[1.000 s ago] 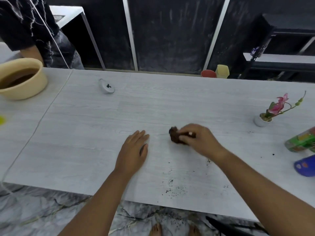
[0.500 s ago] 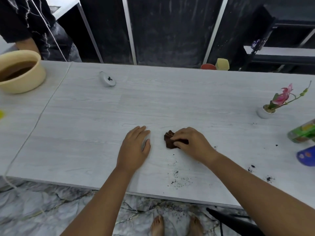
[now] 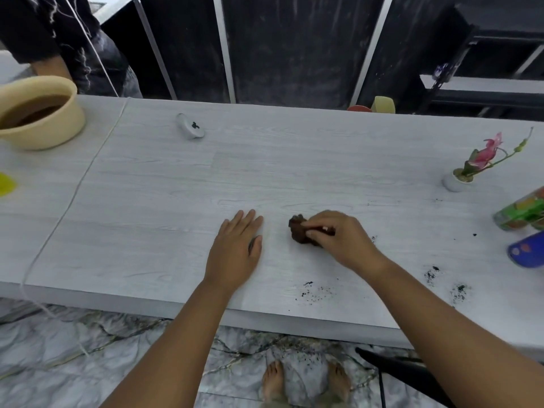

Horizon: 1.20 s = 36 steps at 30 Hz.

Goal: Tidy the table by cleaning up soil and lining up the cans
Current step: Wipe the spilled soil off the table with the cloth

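Note:
My right hand (image 3: 341,240) grips a crumpled brown cloth (image 3: 300,231) pressed on the white table (image 3: 147,201) near its middle. My left hand (image 3: 235,251) lies flat on the table just left of the cloth, fingers together, holding nothing. Black soil specks (image 3: 316,291) lie near the front edge, and more soil (image 3: 457,291) is scattered further right. At the right edge a green can (image 3: 521,212) and a blue can (image 3: 527,251) lie on their sides, both cut off by the frame.
A beige bowl with brown contents (image 3: 41,113) stands at the far left. A small white device (image 3: 190,129) lies at the back. A white pot with a pink flower (image 3: 459,178) stands right. A white cord (image 3: 73,195) runs across the table. Another person (image 3: 59,39) stands back left.
My right hand has slid the brown cloth a little over the table surface. My left hand stays flat in about the same spot.

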{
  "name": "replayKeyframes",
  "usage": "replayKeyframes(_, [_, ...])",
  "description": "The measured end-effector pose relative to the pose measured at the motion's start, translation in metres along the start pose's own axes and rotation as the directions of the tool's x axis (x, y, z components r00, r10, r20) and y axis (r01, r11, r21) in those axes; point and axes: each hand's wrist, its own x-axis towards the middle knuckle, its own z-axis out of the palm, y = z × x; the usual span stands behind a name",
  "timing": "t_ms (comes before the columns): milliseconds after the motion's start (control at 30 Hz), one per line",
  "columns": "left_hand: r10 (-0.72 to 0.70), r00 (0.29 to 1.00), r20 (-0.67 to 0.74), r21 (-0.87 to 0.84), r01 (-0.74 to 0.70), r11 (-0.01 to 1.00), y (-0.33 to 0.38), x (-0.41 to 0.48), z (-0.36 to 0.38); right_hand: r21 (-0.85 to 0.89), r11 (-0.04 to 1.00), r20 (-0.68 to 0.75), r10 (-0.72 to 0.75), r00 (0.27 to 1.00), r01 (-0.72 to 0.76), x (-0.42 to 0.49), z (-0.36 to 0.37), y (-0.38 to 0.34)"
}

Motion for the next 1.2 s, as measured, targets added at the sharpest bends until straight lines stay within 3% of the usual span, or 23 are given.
replayKeyframes(200, [0.007,1.0,0.021,0.071,-0.008,0.997,-0.005,-0.027,0.0,-0.264,0.961,0.1,-0.054,0.993,0.079,0.005,0.009,0.008])
replayKeyframes(433, [-0.018,1.0,-0.001,0.052,0.018,0.998,-0.002,-0.025,0.0,-0.238,0.952,0.211,-0.142,0.967,0.192,-0.074,0.022,0.011])
replayKeyframes(533, [-0.026,1.0,-0.004,0.043,0.027,0.999,-0.001,-0.024,0.0,-0.067,0.997,0.237,-0.031,0.971,0.049,-0.079,0.019,0.008])
replayKeyframes(633, [-0.026,1.0,-0.003,0.033,0.026,0.999,-0.001,-0.024,-0.001,0.054,0.998,0.13,0.022,0.991,-0.029,-0.058,0.015,-0.001])
replayKeyframes(700, [-0.033,0.999,-0.001,0.032,0.033,0.999,0.0,-0.025,-0.001,-0.023,1.0,0.082,-0.012,0.997,0.014,-0.041,0.016,-0.005])
replayKeyframes(833, [-0.039,0.999,0.0,0.032,0.039,0.999,0.001,-0.026,-0.002,-0.193,0.98,0.149,-0.024,0.989,0.053,-0.031,0.023,-0.003])
replayKeyframes(1000, [-0.024,1.0,0.004,0.051,0.023,0.998,0.0,-0.027,-0.001,-0.228,0.957,0.174,-0.141,0.975,0.179,-0.074,0.03,0.003])
replayKeyframes(1200, [-0.024,1.0,0.004,0.042,0.024,0.999,0.001,-0.029,-0.001,-0.215,0.956,0.243,-0.146,0.959,0.201,-0.119,0.03,0.005])
